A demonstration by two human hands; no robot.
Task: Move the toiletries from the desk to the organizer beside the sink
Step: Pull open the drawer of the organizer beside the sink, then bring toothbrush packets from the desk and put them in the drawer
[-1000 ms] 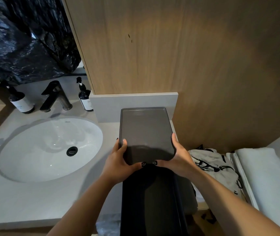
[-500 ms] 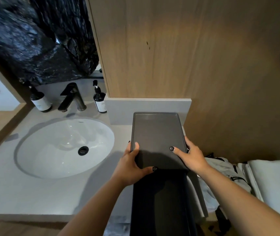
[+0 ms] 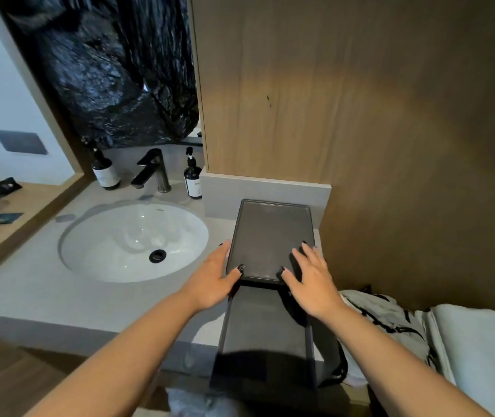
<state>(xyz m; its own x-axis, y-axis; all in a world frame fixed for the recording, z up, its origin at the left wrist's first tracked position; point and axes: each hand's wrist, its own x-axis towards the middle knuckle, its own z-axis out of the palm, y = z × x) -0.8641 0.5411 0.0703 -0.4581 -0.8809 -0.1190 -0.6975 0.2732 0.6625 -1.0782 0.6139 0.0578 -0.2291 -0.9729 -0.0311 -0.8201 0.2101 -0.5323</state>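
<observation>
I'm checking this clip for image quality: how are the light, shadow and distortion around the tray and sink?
Head view: a warm patch of light on the wood panel; small glints inside the sink; a dark shadow over the lower tray; the wide lens bows the edges; the forearms near the bottom look soft.

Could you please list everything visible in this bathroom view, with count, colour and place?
Flat rectangular tray: one, dark grey, counter right of basin.
Oval sink basin: one, white, set in grey counter.
Faucet: one, black, behind basin.
Pump bottles: two, dark with white labels, left and right of faucet.
Folded towel: one, white, far right.
Patterned cloth: one, white and black, beside towel.
Left hand: tray's left edge.
Right hand: flat on tray.
</observation>
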